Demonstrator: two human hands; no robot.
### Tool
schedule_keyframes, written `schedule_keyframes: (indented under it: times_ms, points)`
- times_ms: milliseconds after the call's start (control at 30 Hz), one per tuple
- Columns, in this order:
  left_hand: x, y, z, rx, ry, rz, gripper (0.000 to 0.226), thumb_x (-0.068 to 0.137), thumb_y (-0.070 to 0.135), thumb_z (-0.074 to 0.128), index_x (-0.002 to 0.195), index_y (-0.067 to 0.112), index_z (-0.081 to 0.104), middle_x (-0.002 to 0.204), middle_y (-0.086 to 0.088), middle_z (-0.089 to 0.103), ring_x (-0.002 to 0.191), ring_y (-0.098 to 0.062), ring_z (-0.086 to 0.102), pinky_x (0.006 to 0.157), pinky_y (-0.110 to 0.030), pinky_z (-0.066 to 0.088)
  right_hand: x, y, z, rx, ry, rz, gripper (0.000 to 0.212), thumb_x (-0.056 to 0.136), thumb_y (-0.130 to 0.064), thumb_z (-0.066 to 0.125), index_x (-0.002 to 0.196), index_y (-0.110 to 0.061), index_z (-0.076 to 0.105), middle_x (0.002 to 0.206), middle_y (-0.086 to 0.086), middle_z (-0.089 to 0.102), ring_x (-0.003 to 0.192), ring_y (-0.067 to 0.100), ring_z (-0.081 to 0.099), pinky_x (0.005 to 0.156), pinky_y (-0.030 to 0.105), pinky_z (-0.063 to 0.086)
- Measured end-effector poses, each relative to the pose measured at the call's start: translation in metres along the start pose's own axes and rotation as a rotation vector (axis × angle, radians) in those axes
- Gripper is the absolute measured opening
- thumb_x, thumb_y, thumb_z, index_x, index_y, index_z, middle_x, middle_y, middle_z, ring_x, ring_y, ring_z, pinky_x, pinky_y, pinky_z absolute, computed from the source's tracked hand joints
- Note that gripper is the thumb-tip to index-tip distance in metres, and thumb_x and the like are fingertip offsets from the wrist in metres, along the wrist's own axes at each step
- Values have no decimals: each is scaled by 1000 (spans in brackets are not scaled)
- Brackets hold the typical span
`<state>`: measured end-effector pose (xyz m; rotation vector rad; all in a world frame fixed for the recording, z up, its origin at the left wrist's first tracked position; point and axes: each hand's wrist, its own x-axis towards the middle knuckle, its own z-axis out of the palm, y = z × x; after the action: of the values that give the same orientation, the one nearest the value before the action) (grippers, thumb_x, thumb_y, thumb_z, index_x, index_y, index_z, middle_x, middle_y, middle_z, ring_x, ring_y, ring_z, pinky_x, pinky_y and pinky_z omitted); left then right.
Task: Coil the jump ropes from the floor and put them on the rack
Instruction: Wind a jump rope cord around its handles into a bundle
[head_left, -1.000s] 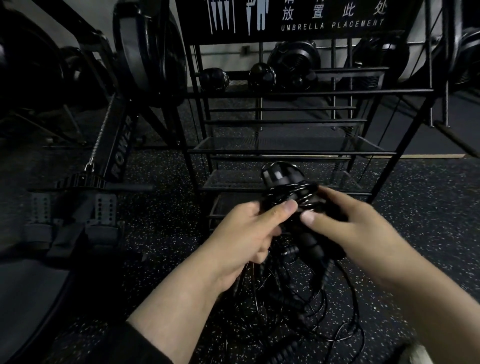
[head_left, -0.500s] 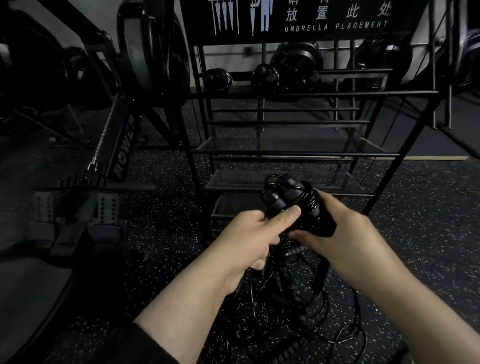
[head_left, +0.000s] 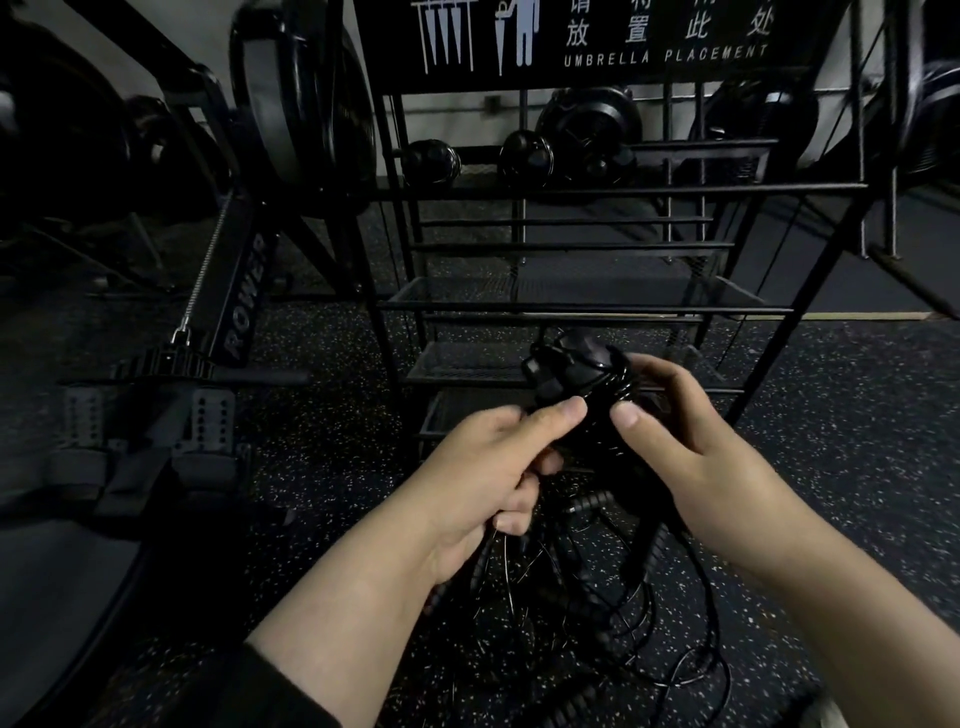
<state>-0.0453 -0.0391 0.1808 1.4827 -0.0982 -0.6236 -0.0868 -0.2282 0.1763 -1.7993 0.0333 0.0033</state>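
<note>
Head view: speckled floor (head_left: 852, 441) fills the lower half, with bare stretches at right and lower left. At left a rower (head_left: 236, 312) runs from upper left toward the middle, its footplates at mid-left. A black rack (head_left: 571, 306) stands at upper centre under a sign (head_left: 597, 41) reading "UMBRELLA PLACEMENT"; its mesh shelves show bare surface, and the top tier carries dark round weights (head_left: 524, 158). In front of the lowest shelves, at centre, both hands hold a bundle (head_left: 576, 374) of black ropes with cord wound round the handles. Left hand (head_left: 488, 483) clenches cords and presses its thumb on the bundle; right hand (head_left: 696, 457) grips it from the right. Loose cord (head_left: 597, 613) hangs below into a tangle on the floor, bottom centre.
</note>
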Motion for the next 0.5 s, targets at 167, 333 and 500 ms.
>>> schedule_keyframes:
  times_ms: [167,333,500]
  points:
    - [-2,-2,1,54,-26,-30,41,84,60,68,95,21,74,86,-4,50,51,-7,28,41,-19,25,-1,-6,2,-361,5,-4,94,69,-70,63,154,-52,27,128,-33,53,89,-14,59,76,7,45]
    - [-5,0,5,82,-92,3,26,81,56,71,67,36,76,68,8,50,52,-7,23,45,-24,16,-1,-3,-1,-452,-58,-18,100,62,-76,65,153,-52,31,138,-31,54,111,-15,55,103,19,44]
    - [-9,3,5,72,-118,70,16,74,53,72,77,38,78,62,16,54,53,-8,23,43,-21,20,-4,-12,-13,-162,-174,64,51,69,-67,62,118,-52,57,102,-39,70,98,-16,66,82,8,53]
